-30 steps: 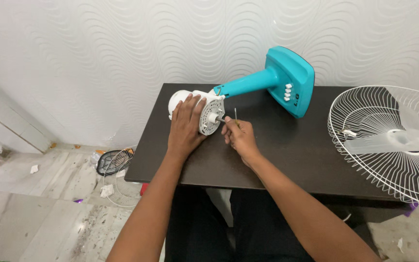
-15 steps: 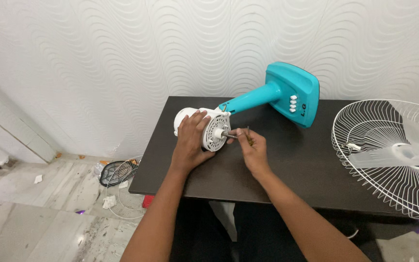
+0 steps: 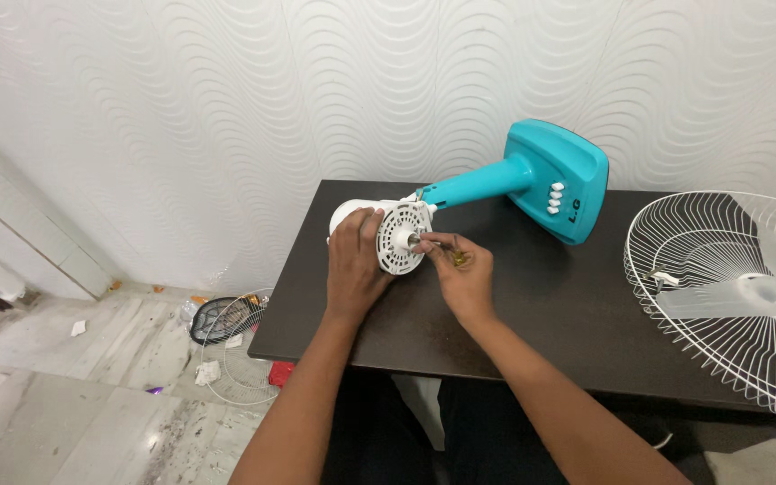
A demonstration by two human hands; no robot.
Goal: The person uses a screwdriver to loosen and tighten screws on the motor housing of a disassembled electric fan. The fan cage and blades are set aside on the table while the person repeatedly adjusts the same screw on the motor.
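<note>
A teal table fan body (image 3: pixel 532 180) lies on its side on a dark table (image 3: pixel 586 314), its base toward the wall. Its white motor housing (image 3: pixel 399 235) points left, with a round vented front plate and a metal shaft in the centre. My left hand (image 3: pixel 355 262) grips the motor housing from the near side. My right hand (image 3: pixel 460 269) pinches a small tool or part at the shaft, fingertips touching the hub; something small and yellowish shows in the fingers.
A white wire fan guard (image 3: pixel 729 287) with a white blade behind it rests at the table's right end, overhanging the edge. On the tiled floor at the left lie another wire guard (image 3: pixel 235 359), a dark round object and scraps. A textured white wall stands behind.
My right hand has moved from the table surface up to the motor shaft. The view has shifted slightly; my left hand stays on the housing.
</note>
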